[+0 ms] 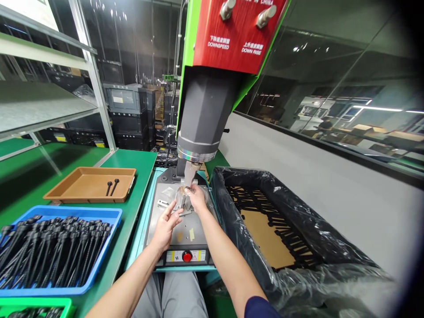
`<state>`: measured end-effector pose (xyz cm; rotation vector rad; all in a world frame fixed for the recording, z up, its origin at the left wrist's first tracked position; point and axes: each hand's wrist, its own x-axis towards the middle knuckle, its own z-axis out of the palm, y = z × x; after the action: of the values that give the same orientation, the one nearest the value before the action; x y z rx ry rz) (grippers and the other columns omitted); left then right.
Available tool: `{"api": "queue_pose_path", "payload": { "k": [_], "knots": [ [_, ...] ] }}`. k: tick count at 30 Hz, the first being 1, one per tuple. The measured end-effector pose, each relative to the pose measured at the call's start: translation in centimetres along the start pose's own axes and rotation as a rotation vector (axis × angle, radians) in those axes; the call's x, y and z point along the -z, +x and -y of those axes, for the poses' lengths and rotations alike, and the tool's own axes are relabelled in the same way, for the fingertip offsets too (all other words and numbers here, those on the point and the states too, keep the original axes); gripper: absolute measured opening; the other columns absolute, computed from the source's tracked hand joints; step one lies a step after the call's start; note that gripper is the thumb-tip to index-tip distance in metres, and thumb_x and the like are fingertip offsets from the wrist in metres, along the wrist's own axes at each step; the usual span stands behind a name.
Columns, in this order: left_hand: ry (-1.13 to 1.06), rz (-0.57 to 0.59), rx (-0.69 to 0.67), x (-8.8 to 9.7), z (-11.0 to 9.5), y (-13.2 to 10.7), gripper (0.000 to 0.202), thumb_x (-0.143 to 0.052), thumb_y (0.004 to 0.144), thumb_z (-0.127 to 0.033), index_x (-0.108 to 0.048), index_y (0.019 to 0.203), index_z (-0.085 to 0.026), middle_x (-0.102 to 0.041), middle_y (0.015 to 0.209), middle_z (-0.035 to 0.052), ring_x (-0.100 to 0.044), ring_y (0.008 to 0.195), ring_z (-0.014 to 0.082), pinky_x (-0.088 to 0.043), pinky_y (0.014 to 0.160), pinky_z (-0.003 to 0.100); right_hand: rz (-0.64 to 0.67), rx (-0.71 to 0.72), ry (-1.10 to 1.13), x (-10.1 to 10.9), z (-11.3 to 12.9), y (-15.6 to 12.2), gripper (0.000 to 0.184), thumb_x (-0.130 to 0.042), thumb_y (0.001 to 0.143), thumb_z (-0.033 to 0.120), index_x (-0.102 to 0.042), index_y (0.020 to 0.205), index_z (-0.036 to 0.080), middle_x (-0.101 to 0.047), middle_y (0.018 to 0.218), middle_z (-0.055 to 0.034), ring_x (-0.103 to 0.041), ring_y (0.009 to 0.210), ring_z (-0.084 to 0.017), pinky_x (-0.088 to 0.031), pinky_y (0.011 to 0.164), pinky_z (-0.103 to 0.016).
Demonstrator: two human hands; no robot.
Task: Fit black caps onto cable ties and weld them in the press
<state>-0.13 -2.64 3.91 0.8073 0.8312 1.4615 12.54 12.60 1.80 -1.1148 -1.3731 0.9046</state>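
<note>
Under the tapered metal horn (pixel 190 173) of the press, a small metal fixture (pixel 183 204) stands on the machine's grey base plate (pixel 159 234). My right hand (pixel 198 198) reaches the fixture's top from the right, thumb and fingers pinched together there. Whatever it grips is too small and too covered to make out. Just left of the fixture is my left hand (pixel 166 226), its fingers stretched and apart with nothing visible in them. Clear film lies around the fixture. A red button (pixel 187 256) sits on the front of the base.
On the green bench at left, a brown tray (pixel 89 198) carries two black tie-like parts (pixel 114 187). A blue tray (pixel 66 291) is heaped with similar ones; a green tray (pixel 68 306) is nearer. To the right, a bin lined with black plastic (pixel 298 221) holds rows of black parts and cardboard.
</note>
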Motion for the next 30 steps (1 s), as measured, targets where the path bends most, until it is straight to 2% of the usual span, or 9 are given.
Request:
{"api": "queue_pose_path", "payload": {
  "k": [4,9,11,14,17,21,25,30],
  "knots": [
    [0.005,0.010,-0.005,0.1,0.2,-0.1,0.053,-0.069,0.078,-0.034,-0.055,0.129,-0.029,-0.040,0.148,0.0080,-0.050,0.125,0.0278,-0.049,0.089,0.033,-0.017,0.004,-0.030,0.0,-0.3,-0.4,0.035,-0.063,0.074,0.038,-0.062,0.103,0.019,-0.069,0.098,-0.0060,-0.063,0.089,-0.023,-0.049,0.083,-0.035],
    [0.016,-0.010,-0.006,0.3,0.6,0.1,0.057,-0.070,0.076,-0.036,-0.054,0.131,-0.027,-0.043,0.145,0.0107,-0.050,0.125,0.0292,-0.047,0.091,0.036,0.001,0.066,-0.119,1.3,-2.1,-1.6,0.045,-0.055,0.084,0.043,-0.056,0.124,0.023,-0.061,0.124,-0.0072,-0.058,0.111,-0.023,-0.046,0.094,-0.037],
    [0.030,-0.019,-0.003,0.5,0.7,0.2,0.058,-0.070,0.076,-0.037,-0.054,0.131,-0.028,-0.043,0.145,0.0107,-0.049,0.125,0.0292,-0.047,0.091,0.036,-0.013,0.079,-0.187,2.2,-3.1,-1.9,0.043,-0.052,0.086,0.043,-0.058,0.123,0.022,-0.061,0.124,-0.0086,-0.058,0.112,-0.025,-0.046,0.095,-0.040],
    [0.056,-0.023,0.003,0.6,0.9,0.3,0.055,-0.070,0.077,-0.036,-0.055,0.129,-0.030,-0.038,0.149,0.0077,-0.050,0.125,0.0279,-0.047,0.091,0.034,-0.061,0.111,-0.295,4.1,-3.8,-1.8,0.038,-0.056,0.083,0.038,-0.062,0.116,0.021,-0.061,0.121,-0.0102,-0.054,0.116,-0.028,-0.041,0.100,-0.046],
    [0.072,-0.018,-0.005,0.7,1.0,0.4,0.053,-0.069,0.078,-0.036,-0.054,0.129,-0.032,-0.033,0.152,0.0055,-0.050,0.125,0.0275,-0.048,0.089,0.033,-0.106,0.165,-0.394,6.0,-3.6,-0.7,0.037,-0.057,0.081,0.031,-0.062,0.115,0.020,-0.059,0.122,-0.0121,-0.051,0.118,-0.029,-0.037,0.104,-0.047],
    [0.087,0.002,-0.004,0.5,1.3,0.7,0.056,-0.068,0.078,-0.036,-0.052,0.132,-0.031,-0.036,0.151,0.0071,-0.048,0.128,0.0280,-0.048,0.089,0.033,-0.142,0.211,-0.490,7.9,-3.0,1.1,0.040,-0.056,0.080,0.027,-0.059,0.119,0.017,-0.056,0.124,-0.0140,-0.049,0.120,-0.029,-0.035,0.106,-0.045],
    [0.097,0.012,-0.004,0.3,1.8,0.9,0.057,-0.067,0.079,-0.037,-0.051,0.132,-0.031,-0.037,0.150,0.0074,-0.048,0.128,0.0278,-0.048,0.091,0.034,-0.153,0.227,-0.556,9.0,-3.4,2.0,0.043,-0.057,0.079,0.026,-0.057,0.121,0.017,-0.054,0.126,-0.0144,-0.048,0.119,-0.029,-0.035,0.105,-0.046],
    [0.108,0.009,-0.002,0.1,2.3,0.7,0.055,-0.067,0.079,-0.037,-0.051,0.131,-0.033,-0.032,0.153,0.0056,-0.049,0.127,0.0271,-0.049,0.089,0.033,-0.111,0.201,-0.623,9.3,-5.0,1.1,0.038,-0.058,0.078,0.023,-0.062,0.115,0.014,-0.057,0.122,-0.0146,-0.048,0.120,-0.029,-0.034,0.106,-0.045]
  ]
}}
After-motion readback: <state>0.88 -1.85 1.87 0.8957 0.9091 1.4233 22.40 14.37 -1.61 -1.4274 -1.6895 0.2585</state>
